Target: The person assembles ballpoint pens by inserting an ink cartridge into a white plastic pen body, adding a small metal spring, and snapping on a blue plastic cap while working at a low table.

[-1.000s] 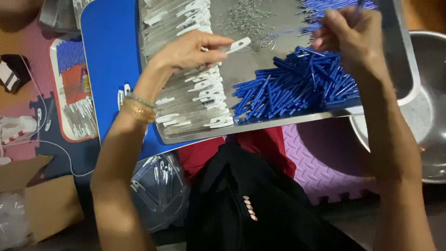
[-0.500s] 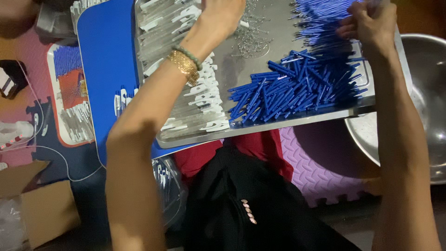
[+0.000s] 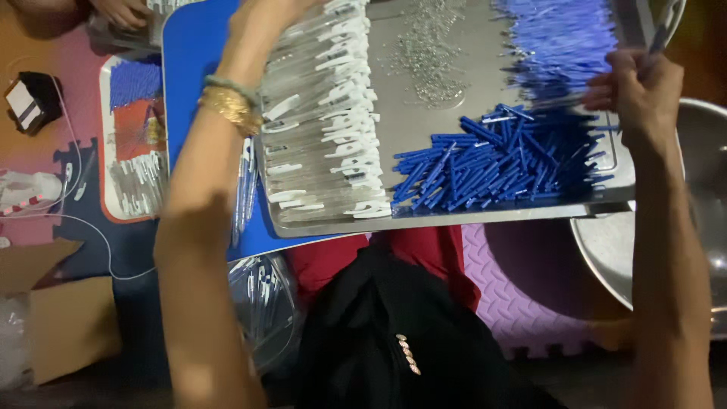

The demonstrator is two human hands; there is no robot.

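The right hand pinches a thin blue stick that points up. The left hand is cut off, so its fingers can't be told.

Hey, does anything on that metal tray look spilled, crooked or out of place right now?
Nothing looks spilled off the metal tray. The blue tubes lie in a loose, criss-crossed heap, and the small silver springs are scattered thinly. The clear barrels with white clips lie in rough rows.
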